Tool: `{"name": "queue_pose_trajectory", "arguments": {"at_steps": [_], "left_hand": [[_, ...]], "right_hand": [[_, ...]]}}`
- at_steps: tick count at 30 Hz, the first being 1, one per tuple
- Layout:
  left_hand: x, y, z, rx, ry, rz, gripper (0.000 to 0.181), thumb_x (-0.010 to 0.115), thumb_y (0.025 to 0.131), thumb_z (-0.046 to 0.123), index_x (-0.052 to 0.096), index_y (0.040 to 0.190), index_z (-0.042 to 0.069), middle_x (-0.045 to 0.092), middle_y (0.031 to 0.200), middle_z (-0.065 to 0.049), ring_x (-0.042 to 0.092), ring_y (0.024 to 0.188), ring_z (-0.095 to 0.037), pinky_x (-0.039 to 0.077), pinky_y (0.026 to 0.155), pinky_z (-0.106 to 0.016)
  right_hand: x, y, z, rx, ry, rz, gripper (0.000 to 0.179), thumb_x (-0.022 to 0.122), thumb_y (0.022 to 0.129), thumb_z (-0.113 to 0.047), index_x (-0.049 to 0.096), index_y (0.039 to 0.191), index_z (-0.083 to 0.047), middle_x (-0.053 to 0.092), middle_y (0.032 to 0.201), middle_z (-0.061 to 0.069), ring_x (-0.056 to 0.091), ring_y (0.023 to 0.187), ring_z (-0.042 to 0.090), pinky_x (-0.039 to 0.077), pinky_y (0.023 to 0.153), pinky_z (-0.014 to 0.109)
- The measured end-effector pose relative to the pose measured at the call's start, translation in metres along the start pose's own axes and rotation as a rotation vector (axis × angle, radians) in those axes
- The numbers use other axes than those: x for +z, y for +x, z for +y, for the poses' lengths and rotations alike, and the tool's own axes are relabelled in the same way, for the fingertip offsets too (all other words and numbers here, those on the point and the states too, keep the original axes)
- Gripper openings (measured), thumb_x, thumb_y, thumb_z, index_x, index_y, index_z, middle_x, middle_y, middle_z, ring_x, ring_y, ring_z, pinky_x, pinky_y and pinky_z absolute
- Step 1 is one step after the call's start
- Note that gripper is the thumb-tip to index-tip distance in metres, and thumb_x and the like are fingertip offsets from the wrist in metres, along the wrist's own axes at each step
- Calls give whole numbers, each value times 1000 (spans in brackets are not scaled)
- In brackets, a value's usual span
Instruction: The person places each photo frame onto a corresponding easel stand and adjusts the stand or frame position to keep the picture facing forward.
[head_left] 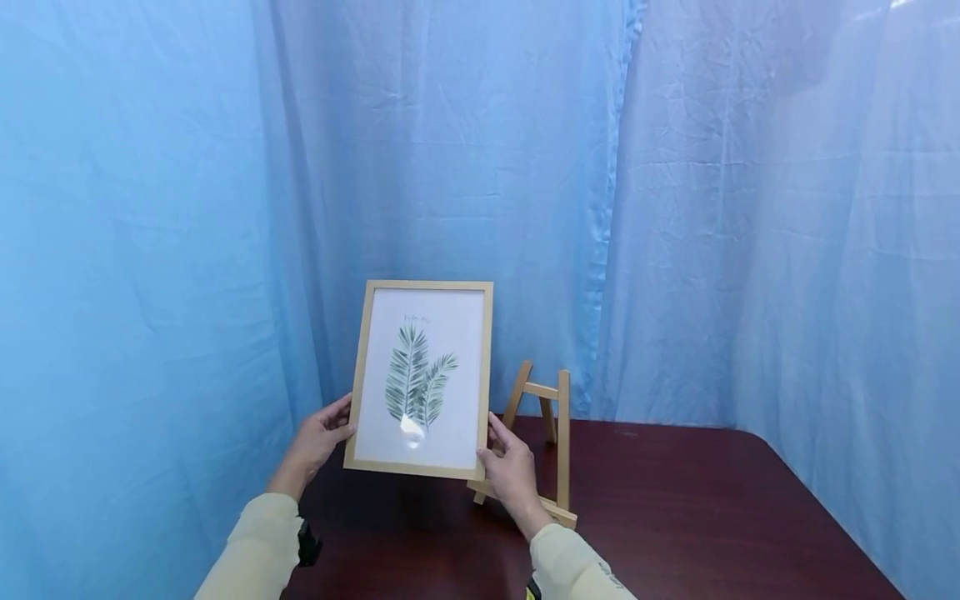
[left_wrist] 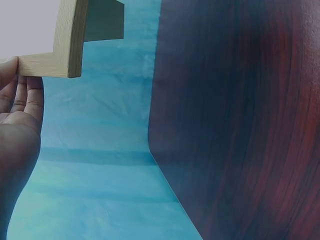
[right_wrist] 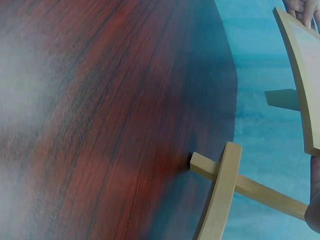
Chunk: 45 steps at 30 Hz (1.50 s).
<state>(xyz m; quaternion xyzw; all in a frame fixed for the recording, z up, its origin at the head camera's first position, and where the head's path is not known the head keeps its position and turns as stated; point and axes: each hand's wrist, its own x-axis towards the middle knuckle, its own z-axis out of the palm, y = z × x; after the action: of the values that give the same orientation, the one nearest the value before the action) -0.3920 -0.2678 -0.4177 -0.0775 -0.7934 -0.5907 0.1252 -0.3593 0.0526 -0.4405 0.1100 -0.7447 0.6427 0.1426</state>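
Both hands hold a picture frame (head_left: 420, 379) with a pale wood border and a print of green fern-like leaves, raised above the table and slightly tilted. At its left edge, low down, the left hand (head_left: 321, 440) pinches the border between thumb and fingers. The right hand (head_left: 510, 467) grips the lower right edge, thumb on the front. A small wooden easel (head_left: 563, 442) stands just right of the frame, partly hidden behind it and the right hand. In the left wrist view, a corner of the frame (left_wrist: 62, 45) shows with a dark flap behind it.
The dark red-brown wooden table (head_left: 690, 500) has a rounded far right corner. Blue curtains (head_left: 450, 167) hang behind it and along both sides. In the right wrist view, the easel's bars (right_wrist: 222, 190) lie close below the right hand.
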Motion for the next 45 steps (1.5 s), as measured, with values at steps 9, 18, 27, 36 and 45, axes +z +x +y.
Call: {"name": "queue_pose_trajectory", "arguments": {"at_steps": [9,18,27,36,45], "left_hand": [[8,7,7,12,-49,30,57,60,96,-3,41,149,-1,52,138,-27,53,109,-22,45,81,-16],[16,11,13,-4,-69,61,56,60,95,-5,43,148,1,53,138,-25,53,103,-18,46,80,-16],[28,14,14,22,-101,61,55,60,94,-7,44,147,-1,53,137,-27,54,108,-25,47,79,-16],[48,20,19,40,-130,77,55,61,91,-12,49,144,-1,56,135,-27,55,116,-35,46,80,-14],[66,21,19,57,-135,75,55,61,90,-12,51,143,-1,56,136,-25,57,114,-33,48,82,-18]], "right_hand": [[-6,-2,-7,-92,-62,61,58,67,90,4,52,145,-8,63,127,22,67,105,33,57,79,33],[-8,-7,-14,-115,-78,105,58,70,91,-1,54,145,-15,63,129,18,67,104,28,57,79,31],[-20,-8,-11,-139,-112,114,58,69,92,-2,52,145,-15,63,128,18,68,103,29,57,76,30],[-35,-11,-8,-120,-79,138,58,68,92,1,52,146,-13,64,125,17,67,102,29,56,76,28],[-52,-13,-5,-126,-117,151,57,70,91,-2,54,144,-13,65,122,19,68,102,30,57,78,30]]}}
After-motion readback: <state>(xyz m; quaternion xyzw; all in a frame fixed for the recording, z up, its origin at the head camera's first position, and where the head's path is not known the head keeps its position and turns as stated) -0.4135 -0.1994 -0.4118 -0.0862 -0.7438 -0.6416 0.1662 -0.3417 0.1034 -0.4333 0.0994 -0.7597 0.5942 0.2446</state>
